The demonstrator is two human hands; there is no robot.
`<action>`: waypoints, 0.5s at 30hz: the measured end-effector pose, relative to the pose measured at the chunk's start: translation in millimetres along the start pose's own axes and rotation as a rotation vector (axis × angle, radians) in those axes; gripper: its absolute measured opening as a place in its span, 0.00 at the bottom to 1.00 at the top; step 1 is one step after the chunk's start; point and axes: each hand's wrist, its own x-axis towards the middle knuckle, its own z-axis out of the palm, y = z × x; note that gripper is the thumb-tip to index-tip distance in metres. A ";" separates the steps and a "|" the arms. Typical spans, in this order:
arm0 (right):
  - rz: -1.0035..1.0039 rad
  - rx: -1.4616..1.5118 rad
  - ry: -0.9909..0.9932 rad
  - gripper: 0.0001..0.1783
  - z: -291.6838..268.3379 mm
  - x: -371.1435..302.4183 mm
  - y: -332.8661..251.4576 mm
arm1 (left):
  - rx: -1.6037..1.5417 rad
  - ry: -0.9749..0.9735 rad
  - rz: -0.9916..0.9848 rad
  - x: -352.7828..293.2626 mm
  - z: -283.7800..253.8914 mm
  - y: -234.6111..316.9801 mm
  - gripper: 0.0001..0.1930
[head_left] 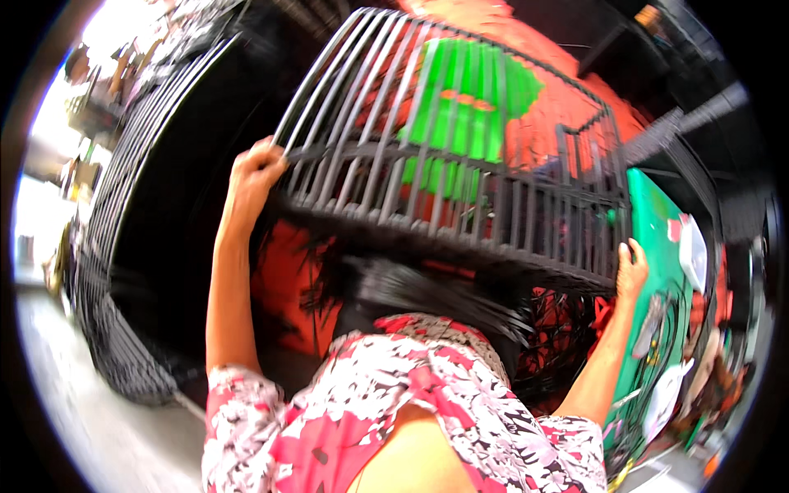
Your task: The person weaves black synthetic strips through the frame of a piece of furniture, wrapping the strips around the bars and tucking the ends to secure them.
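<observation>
A wide dark frame of parallel bars [370,177], like a slatted rack or cage side, is held tilted in front of me. My left hand [258,168] is closed around its left edge, where a crosspiece meets the side. At its right edge my right hand [631,269] grips the side, the fingers partly hidden behind the bar. Through the gaps a bright green panel [460,107] shows against a red-orange surface [567,57]. The bars are smeared by motion.
A large black slatted piece [123,246] stands at my left. On the right a green table [653,205] carries a white container [693,253], dark strands and other small items. Loose black strips [427,292] lie close to my lap.
</observation>
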 end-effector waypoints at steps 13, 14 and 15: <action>-0.939 0.684 -0.415 0.11 86.0 -28.8 -394.0 | 0.617 -0.009 0.556 1.0 -40.7 99.5 0.04; -1.093 0.749 -0.411 0.11 105.0 -33.6 -413.2 | 0.614 -0.006 0.558 0.7 -41.6 105.1 0.04; -1.138 0.798 -0.487 0.12 123.3 -40.4 -431.4 | 0.610 -0.006 0.554 1.4 -44.3 107.1 0.05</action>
